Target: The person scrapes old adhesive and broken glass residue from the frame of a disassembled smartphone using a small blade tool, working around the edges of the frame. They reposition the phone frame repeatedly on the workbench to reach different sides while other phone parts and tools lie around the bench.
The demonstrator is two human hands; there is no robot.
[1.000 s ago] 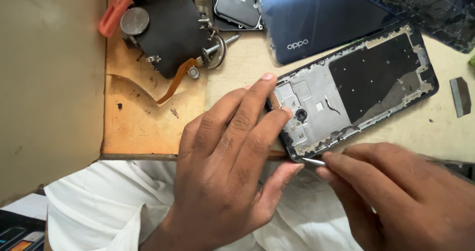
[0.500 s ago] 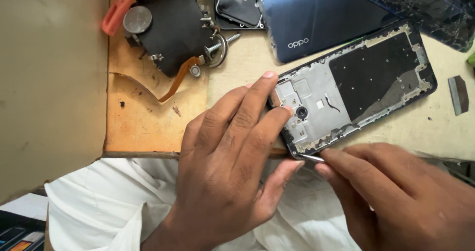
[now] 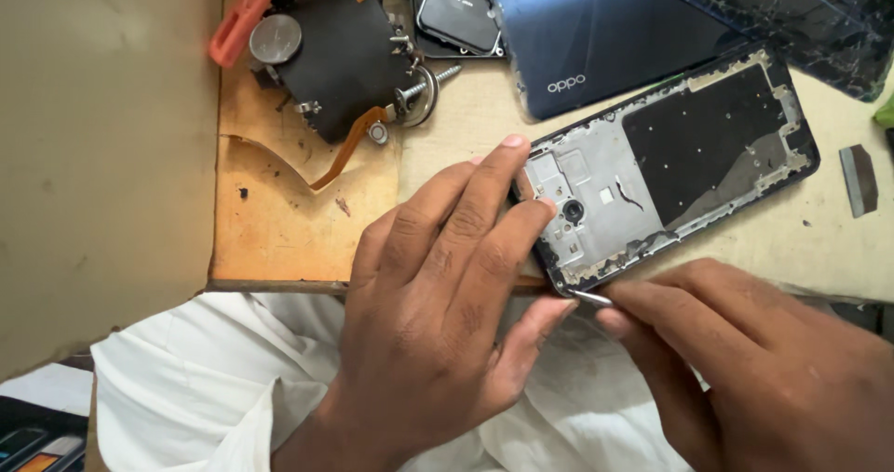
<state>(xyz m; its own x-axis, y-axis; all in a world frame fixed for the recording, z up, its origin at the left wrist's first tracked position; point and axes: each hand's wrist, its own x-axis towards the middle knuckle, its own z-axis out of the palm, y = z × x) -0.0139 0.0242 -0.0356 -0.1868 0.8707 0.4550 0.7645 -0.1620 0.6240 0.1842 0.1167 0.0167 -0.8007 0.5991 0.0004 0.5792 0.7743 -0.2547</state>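
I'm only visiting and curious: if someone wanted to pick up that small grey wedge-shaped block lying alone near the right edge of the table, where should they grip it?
Probably by its two long sides, coming straight down from above. The small grey wedge-shaped block lies flat on the beige tabletop, narrow and elongated, apart from the opened dark phone frame, so fingers should fit either side.

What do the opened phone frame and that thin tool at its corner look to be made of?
Opened phone frame: seemingly grey matte metal plate within a dark, probably plastic rim. Thin silvery tool tip in the right hand: likely polished steel, judging by its glint.
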